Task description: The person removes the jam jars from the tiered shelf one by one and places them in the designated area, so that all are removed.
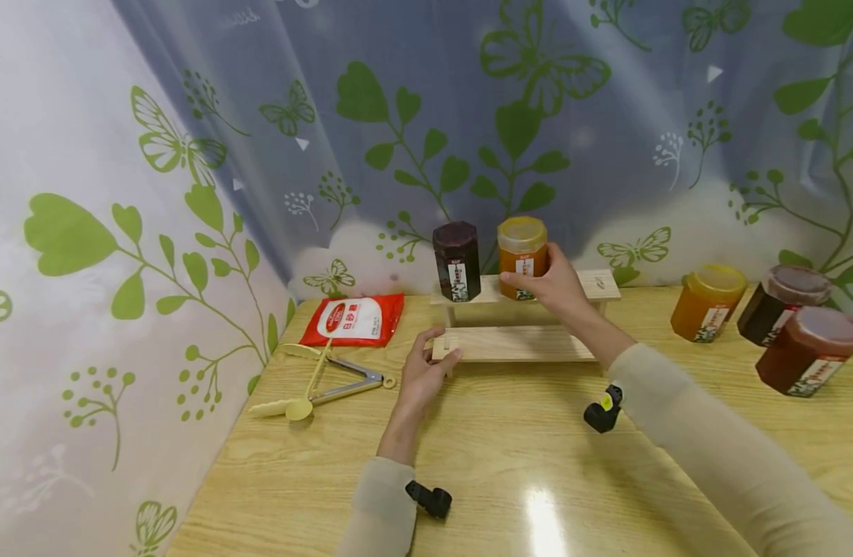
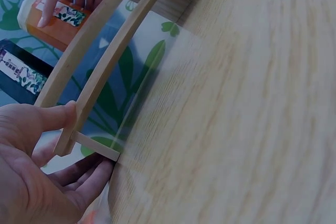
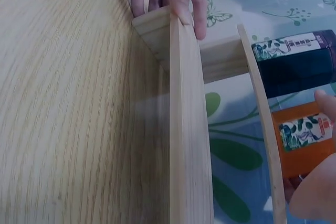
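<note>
A two-tier wooden rack [image 1: 517, 345] stands on the table against the curtain. On its upper tier, my right hand [image 1: 548, 282] grips an orange jar [image 1: 522, 236], thumb and fingers around its sides. Left of that jar, a dark purple jar [image 1: 457, 263] stands upright on the same tier. My left hand [image 1: 426, 371] holds the left end of the lower tier, its thumb on the board and its fingers by the end support, as the left wrist view shows. In the right wrist view the orange jar [image 3: 299, 153] sits beside the dark jar [image 3: 294, 69].
Right of the rack stand a yellow-orange jar [image 1: 708, 302], a dark jar [image 1: 768, 309] and a red jar [image 1: 796, 360]. At the left lie a red-and-white packet [image 1: 353, 321], metal tongs [image 1: 350, 384] with pale yellow tips, and a small yellow spoon [image 1: 299, 408]. A patterned curtain [image 1: 412, 116] hangs behind.
</note>
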### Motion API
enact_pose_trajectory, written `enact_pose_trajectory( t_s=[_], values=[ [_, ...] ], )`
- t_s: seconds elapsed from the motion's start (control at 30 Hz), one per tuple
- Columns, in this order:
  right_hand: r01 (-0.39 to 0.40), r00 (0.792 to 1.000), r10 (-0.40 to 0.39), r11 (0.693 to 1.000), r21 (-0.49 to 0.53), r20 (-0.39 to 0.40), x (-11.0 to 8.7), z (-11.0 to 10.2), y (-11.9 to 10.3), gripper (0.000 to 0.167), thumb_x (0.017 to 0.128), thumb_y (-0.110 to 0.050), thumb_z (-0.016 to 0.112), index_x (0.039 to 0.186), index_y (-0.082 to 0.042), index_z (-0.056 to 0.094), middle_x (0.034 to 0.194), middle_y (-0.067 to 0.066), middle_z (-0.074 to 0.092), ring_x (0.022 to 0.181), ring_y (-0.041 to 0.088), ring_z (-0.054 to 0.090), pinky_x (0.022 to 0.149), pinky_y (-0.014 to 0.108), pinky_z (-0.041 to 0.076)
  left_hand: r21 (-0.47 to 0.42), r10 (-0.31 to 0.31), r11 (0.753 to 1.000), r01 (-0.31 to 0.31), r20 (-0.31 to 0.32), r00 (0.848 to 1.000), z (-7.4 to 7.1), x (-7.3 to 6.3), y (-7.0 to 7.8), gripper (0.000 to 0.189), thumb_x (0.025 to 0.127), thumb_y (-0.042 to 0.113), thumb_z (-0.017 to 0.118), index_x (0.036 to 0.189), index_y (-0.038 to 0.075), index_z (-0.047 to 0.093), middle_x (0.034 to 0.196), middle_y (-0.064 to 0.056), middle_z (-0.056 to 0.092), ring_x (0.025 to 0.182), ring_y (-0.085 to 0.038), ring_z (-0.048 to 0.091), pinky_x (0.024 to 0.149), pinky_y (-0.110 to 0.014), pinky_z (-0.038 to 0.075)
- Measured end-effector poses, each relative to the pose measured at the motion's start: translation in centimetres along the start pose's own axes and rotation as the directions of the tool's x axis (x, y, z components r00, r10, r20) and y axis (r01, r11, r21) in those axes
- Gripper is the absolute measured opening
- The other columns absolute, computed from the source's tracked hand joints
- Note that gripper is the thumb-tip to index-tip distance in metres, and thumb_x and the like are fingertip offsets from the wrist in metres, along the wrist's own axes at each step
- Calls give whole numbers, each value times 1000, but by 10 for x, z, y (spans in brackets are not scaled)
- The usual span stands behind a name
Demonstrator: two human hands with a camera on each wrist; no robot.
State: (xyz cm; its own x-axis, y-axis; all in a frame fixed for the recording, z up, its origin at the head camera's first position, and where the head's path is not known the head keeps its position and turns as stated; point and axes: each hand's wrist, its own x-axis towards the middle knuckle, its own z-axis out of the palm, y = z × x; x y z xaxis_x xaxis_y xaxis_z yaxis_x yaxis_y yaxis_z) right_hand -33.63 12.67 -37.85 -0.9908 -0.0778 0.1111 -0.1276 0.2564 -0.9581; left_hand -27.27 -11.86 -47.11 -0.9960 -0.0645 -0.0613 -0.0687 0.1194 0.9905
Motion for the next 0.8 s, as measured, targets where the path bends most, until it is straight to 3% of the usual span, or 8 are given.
enact_pose_trajectory(
  t_s=[0.17,0.43,0.8],
  values=[
    [-15,998,11,998,-65,-56,-1,3,0,85,90,-38,83,154,-6,36,148,18,50,133,38,50,109,57,42,-2,8,1000,-8,2,1000,0,1,-1,53,98,16,74,147,19,55,119,-19,68,96,-23,64,79,-38,51],
    [-31,998,26,995,-98,-54,-11,-5,0,89,89,-42,83,157,-9,35,150,17,50,135,38,50,110,58,42,-5,15,1000,-15,-3,1000,-1,0,0,53,98,15,75,147,19,55,118,-19,68,94,-20,63,78,-36,51],
    [-13,999,12,1000,-12,-32,-30,-26,10,87,89,-40,84,157,-10,37,149,16,50,132,35,51,109,54,43,2,14,1000,-14,-2,1000,-1,0,0,51,98,15,75,146,20,57,120,-19,69,96,-21,64,80,-36,51]
  ],
)
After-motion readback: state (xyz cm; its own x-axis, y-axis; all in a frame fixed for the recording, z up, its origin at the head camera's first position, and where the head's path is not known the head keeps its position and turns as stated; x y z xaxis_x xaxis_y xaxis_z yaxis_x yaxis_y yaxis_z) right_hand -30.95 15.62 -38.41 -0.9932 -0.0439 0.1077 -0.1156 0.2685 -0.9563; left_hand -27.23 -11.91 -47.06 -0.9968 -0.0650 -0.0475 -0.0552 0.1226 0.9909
